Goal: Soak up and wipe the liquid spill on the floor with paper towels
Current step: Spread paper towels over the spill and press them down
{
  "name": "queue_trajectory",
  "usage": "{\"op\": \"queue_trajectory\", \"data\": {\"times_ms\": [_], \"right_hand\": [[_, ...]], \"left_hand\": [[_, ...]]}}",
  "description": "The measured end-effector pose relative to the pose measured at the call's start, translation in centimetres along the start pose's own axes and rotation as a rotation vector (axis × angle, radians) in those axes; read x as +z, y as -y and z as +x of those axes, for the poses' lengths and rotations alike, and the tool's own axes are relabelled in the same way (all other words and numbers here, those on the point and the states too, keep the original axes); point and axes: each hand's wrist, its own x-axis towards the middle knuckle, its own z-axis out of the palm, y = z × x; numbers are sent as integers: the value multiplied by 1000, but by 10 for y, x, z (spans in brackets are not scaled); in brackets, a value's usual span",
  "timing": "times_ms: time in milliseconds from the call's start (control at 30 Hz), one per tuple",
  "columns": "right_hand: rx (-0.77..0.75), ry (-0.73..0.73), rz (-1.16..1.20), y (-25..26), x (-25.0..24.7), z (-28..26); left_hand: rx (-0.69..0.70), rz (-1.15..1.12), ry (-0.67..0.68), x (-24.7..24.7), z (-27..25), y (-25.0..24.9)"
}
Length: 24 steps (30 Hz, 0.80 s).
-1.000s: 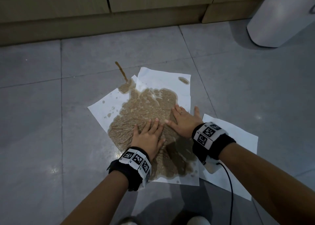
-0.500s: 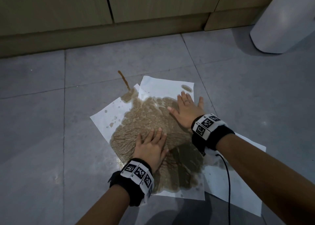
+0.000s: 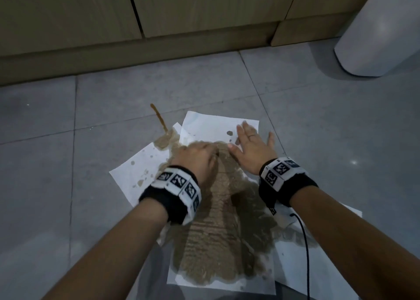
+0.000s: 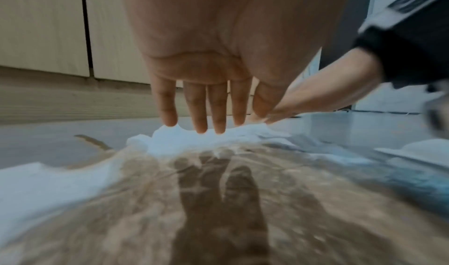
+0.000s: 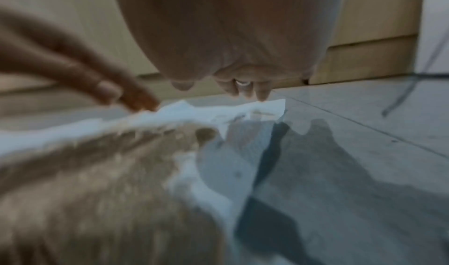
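Both hands have been slid forward over the soaked paper towels (image 3: 218,220) on the floor (image 3: 68,186). The left hand (image 3: 195,161) and right hand (image 3: 252,150) are spread flat, apparently gripping nothing; fresh areas are being blotted.

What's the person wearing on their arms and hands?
Both forearms are bare, no sleeves. Each wrist carries a black band wrapped with white blocks printed with black square code markers. A thin black cable trails from the right band. The right hand wears a pale ring.
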Motion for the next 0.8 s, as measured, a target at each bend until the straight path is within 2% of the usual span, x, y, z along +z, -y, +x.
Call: {"op": "queue_trajectory", "data": {"times_ms": [133, 267, 367, 467, 600, 800], "right_hand": [[-40, 108, -38, 2, 21, -3], [-38, 155, -14, -3, 9, 2], [-16, 85, 58, -8, -7, 8], [-28, -43, 61, -6, -14, 12], [-69, 90, -22, 1, 6, 10], [-72, 123, 0, -4, 7, 15]], "left_hand": [[43, 84, 154, 1, 33, 7], [100, 106, 246, 7, 49, -3], [91, 137, 297, 13, 52, -4], [97, 152, 292, 13, 50, -3], [97, 155, 291, 7, 50, -4], [80, 60, 264, 10, 51, 7]]}}
